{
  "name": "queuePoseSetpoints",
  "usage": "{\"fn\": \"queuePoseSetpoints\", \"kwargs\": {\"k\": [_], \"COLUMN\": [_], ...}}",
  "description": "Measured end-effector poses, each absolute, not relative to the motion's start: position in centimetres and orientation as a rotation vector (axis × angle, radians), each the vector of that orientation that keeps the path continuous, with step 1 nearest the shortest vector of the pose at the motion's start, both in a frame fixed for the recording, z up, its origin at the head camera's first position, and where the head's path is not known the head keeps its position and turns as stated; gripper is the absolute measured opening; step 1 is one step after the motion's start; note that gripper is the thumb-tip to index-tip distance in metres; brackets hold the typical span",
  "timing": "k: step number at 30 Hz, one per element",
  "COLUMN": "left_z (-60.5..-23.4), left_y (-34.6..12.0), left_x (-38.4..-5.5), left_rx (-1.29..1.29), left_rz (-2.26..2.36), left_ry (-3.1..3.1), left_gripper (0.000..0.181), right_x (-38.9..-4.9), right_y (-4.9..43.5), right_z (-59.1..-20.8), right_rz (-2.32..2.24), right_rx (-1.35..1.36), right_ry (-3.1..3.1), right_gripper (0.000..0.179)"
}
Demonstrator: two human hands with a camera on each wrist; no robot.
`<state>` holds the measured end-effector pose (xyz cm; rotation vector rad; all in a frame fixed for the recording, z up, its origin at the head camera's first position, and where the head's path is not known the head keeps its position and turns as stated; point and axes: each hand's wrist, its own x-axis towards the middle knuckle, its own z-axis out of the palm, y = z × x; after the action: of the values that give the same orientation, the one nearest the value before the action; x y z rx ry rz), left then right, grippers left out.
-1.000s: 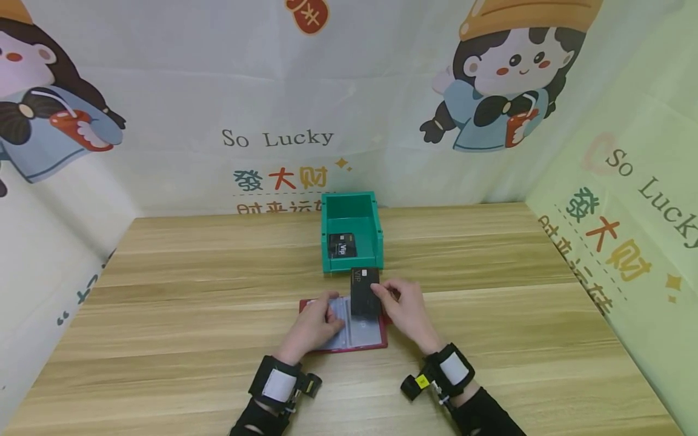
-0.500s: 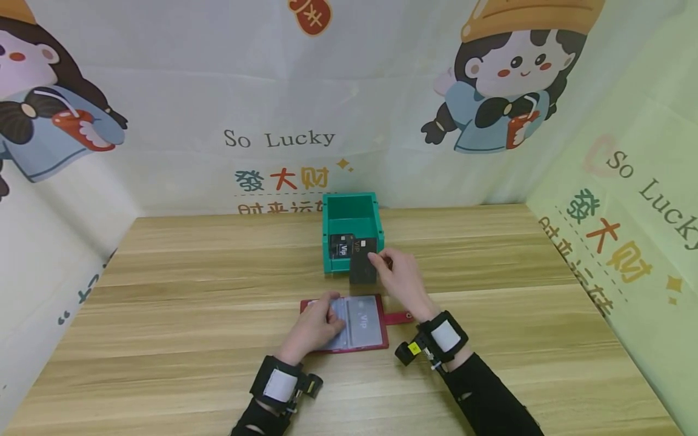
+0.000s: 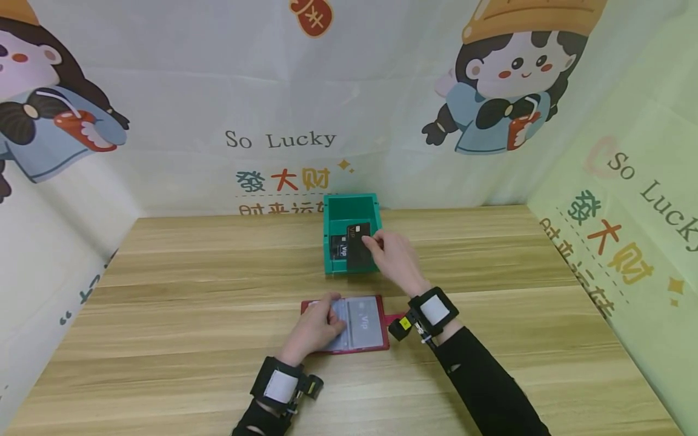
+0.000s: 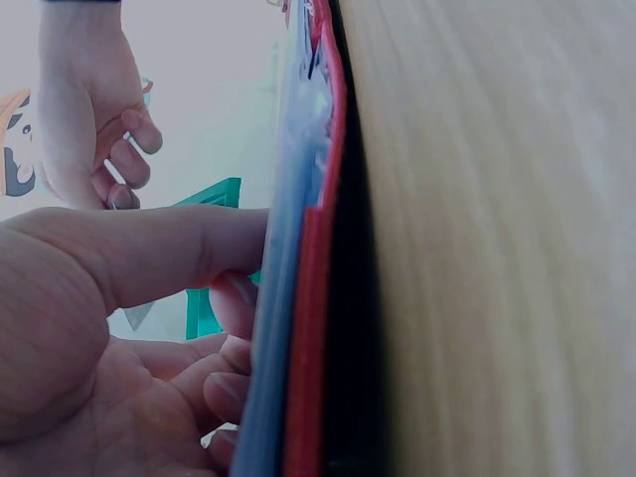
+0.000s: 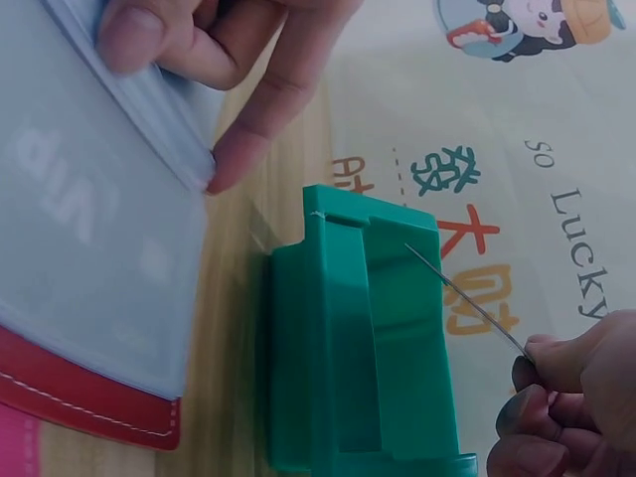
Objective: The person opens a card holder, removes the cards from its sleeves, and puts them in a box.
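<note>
My right hand [image 3: 395, 257] pinches a black VIP card [image 3: 358, 247] by its right edge, over the green bin [image 3: 328, 212]. In the right wrist view the card [image 5: 467, 296] shows edge-on as a thin line between thumb and fingers, against the bin's opening. Another black VIP card [image 3: 339, 247] lies inside the bin, partly covered by the held one. My left hand [image 3: 313, 327] rests on the left pages of an opened red card holder [image 3: 384, 345], thumb and fingertips touching the clear sleeves [image 5: 89, 199]. A card marked "Vip" [image 3: 364, 322] shows through the right-hand sleeve.
The card holder lies on a wood-grain table [image 3: 218, 272], its strap [image 3: 394, 317] sticking out to the right, partly behind the right wrist's camera. A printed cloth [image 3: 382, 121] hangs behind the bin and along both sides of the table.
My right hand has carried the black card from above the card holder forward to over the green bin, uncovering the right-hand sleeve. The left hand has stayed in place.
</note>
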<state>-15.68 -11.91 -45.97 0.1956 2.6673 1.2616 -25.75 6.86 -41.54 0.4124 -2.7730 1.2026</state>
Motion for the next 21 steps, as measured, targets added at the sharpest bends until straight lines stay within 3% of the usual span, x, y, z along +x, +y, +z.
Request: {"fn": "queuePoseSetpoints", "kwargs": {"k": [21], "left_z": [-46.1], "left_y": [-11.9], "left_x": [-15.7], "left_rx": [0.193], "left_rz": [1.243], "left_ry": [2.665], "left_gripper": [0.054], "right_x": [-30.2], "right_y": [2.6], "right_z": [-41.4], "right_rz": [0.982], "right_rx": [0.457], "right_ry": [-2.918], "right_gripper": [0.05]}}
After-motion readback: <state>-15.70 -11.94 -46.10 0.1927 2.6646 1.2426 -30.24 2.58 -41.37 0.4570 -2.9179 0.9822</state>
